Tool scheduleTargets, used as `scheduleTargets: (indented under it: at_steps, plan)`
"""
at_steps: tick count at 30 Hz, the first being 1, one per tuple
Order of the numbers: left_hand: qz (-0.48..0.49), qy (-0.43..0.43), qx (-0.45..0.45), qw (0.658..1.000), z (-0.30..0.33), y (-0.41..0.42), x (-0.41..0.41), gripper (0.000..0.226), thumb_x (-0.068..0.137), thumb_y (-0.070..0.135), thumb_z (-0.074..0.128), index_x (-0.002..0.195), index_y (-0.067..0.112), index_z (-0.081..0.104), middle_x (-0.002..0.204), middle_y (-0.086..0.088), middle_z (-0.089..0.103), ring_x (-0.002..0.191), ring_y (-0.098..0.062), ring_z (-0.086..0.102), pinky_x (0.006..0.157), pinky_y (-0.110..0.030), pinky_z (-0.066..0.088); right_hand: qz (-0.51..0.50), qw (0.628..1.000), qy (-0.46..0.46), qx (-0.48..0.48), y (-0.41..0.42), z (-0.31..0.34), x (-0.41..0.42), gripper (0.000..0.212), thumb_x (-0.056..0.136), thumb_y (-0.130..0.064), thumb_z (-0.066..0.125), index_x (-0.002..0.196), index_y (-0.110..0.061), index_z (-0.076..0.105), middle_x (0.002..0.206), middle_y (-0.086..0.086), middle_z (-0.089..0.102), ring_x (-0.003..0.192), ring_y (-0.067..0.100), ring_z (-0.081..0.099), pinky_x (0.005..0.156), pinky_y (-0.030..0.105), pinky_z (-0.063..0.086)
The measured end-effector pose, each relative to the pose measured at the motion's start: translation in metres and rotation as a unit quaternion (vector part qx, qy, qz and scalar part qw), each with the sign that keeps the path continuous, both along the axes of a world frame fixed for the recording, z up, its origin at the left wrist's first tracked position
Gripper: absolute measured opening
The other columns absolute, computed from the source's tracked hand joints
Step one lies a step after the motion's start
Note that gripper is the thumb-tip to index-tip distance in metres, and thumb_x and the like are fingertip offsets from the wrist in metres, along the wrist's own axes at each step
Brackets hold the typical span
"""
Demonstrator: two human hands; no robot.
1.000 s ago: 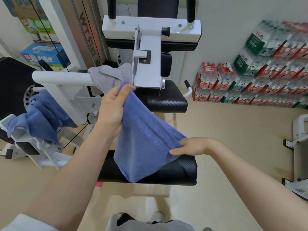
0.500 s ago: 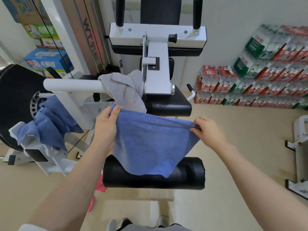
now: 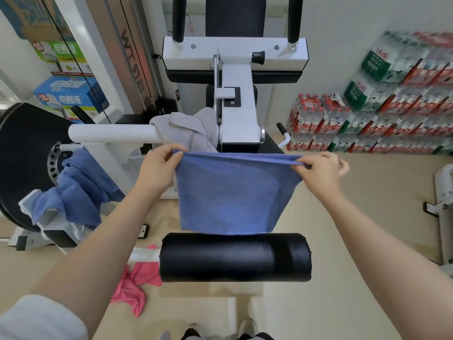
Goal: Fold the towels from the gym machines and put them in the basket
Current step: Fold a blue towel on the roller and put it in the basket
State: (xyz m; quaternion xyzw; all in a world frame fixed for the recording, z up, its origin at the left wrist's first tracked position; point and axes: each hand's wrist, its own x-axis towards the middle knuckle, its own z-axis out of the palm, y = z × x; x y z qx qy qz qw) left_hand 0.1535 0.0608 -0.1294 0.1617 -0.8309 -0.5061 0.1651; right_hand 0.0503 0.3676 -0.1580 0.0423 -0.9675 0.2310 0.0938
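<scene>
- The blue terry-cloth towel (image 3: 230, 195) is held up by its top edge, stretched btwn both hands; its bottom hem hangs just above, poss. brushing, the black padded cylindrical roller (image 3: 235, 256) of the white-framed gym machine (image 3: 235, 111).
- Risk: a corner could be lost from the pinch, esp. on the right, where only a thin bunched edge is gripped; the towel would then drop toward the beige floor (image 3: 343, 266).
- Risk: a crooked fold is likely if the two corners are brought together unevenly, as the cloth sags in the middle.
- Risk: the hem could be dragged on the roller when lowered.
- Left hand (image 3: 159, 168): closed, thumb and fingers pinched on the towel's upper-left corner.
- Right hand (image 3: 318, 168): closed in a pinch on the upper-right corner; outer fingers are spread loose.
- No basket is seen in view. Other towels wait: a grey cloth (image 3: 188, 133) draped on the machine, a crumpled blue towel (image 3: 78, 187) at left, a pink cloth (image 3: 134, 288) on the floor.
</scene>
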Motion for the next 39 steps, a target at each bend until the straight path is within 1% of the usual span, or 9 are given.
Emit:
scheduleTargets:
  at_steps: [4,9,11,14,20,29,32,35,39]
  plan:
    - [-0.022,-0.012,0.005,1.000,-0.008,0.003,0.005,0.021,0.093,0.013,0.050,0.086,0.028,0.064,0.081,0.005,0.061,0.070,-0.003,0.053,0.063,-0.010,0.042,0.036,0.978,-0.014,-0.206,-0.002,0.009,0.006,0.018,0.086,-0.009,0.054,0.078,-0.020,0.066,0.076,0.000,0.060,0.076,0.018,0.053,0.071,0.032,0.040]
    - [-0.119,-0.156,-0.001,0.981,-0.060,0.008,0.030,0.022,0.094,0.010,0.048,0.082,0.023,0.061,0.085,0.000,0.058,0.078,-0.011,0.049,0.069,-0.012,0.037,0.081,0.977,-0.126,-0.154,0.023,-0.033,0.031,0.016,0.086,0.001,0.054,0.089,-0.015,0.057,0.082,0.003,0.060,0.073,0.019,0.051,0.059,0.026,0.034]
    - [-0.144,-0.203,-0.001,0.968,-0.079,0.006,0.039,0.023,0.094,0.013,0.046,0.080,0.026,0.059,0.088,-0.003,0.057,0.082,-0.016,0.048,0.072,-0.024,0.035,0.076,0.963,-0.194,-0.172,0.032,-0.052,0.046,0.021,0.086,0.002,0.053,0.096,-0.017,0.048,0.079,0.005,0.060,0.067,0.018,0.048,0.055,0.022,0.036]
    - [-0.203,-0.247,0.006,0.947,-0.098,0.005,0.051,0.021,0.094,0.011,0.043,0.082,0.021,0.056,0.090,-0.003,0.056,0.085,-0.017,0.048,0.076,-0.028,0.035,0.085,0.950,-0.250,-0.165,0.040,-0.072,0.067,0.027,0.082,0.005,0.056,0.098,-0.015,0.060,0.083,0.008,0.062,0.075,0.020,0.052,0.062,0.012,0.039]
    - [-0.214,-0.283,0.089,0.931,-0.120,-0.009,0.071,0.024,0.095,0.006,0.042,0.079,0.019,0.053,0.078,0.000,0.047,0.073,-0.014,0.041,0.066,-0.028,0.030,0.067,0.917,-0.339,-0.199,0.055,-0.088,0.105,0.011,0.077,-0.002,0.068,0.073,-0.012,0.065,0.084,0.007,0.066,0.073,0.019,0.055,0.072,0.031,0.042]
    - [-0.231,-0.278,0.059,0.930,-0.132,-0.025,0.089,0.016,0.093,0.009,0.050,0.086,0.017,0.063,0.080,-0.005,0.054,0.075,-0.014,0.047,0.070,-0.024,0.035,0.049,0.946,-0.280,-0.153,0.051,-0.096,0.135,0.016,0.079,-0.001,0.063,0.076,-0.015,0.056,0.069,0.000,0.054,0.064,0.019,0.043,0.057,0.027,0.036]
    - [-0.258,-0.285,0.057,0.922,-0.132,-0.028,0.095,0.017,0.091,0.006,0.052,0.085,0.019,0.063,0.077,-0.001,0.056,0.070,-0.011,0.046,0.064,-0.019,0.035,0.091,0.953,-0.272,-0.095,0.046,-0.098,0.145,0.027,0.087,-0.004,0.055,0.103,-0.023,0.067,0.086,-0.002,0.060,0.069,0.009,0.050,0.064,0.014,0.038]
    - [-0.284,-0.313,0.039,0.905,-0.134,-0.032,0.100,0.014,0.089,0.007,0.058,0.083,0.019,0.064,0.078,-0.003,0.056,0.071,-0.013,0.046,0.067,-0.022,0.036,0.112,0.960,-0.252,-0.049,0.041,-0.104,0.152,0.032,0.090,-0.002,0.052,0.111,-0.019,0.070,0.077,-0.004,0.051,0.070,0.005,0.047,0.065,0.006,0.037]
    - [-0.297,-0.340,0.050,0.891,-0.133,-0.036,0.102,0.011,0.086,0.006,0.059,0.081,0.014,0.064,0.075,0.000,0.054,0.070,-0.013,0.046,0.069,-0.021,0.037,0.053,0.952,-0.255,-0.159,0.037,-0.102,0.157,0.018,0.084,0.003,0.061,0.094,-0.007,0.073,0.098,-0.002,0.052,0.088,0.012,0.051,0.071,0.002,0.036]
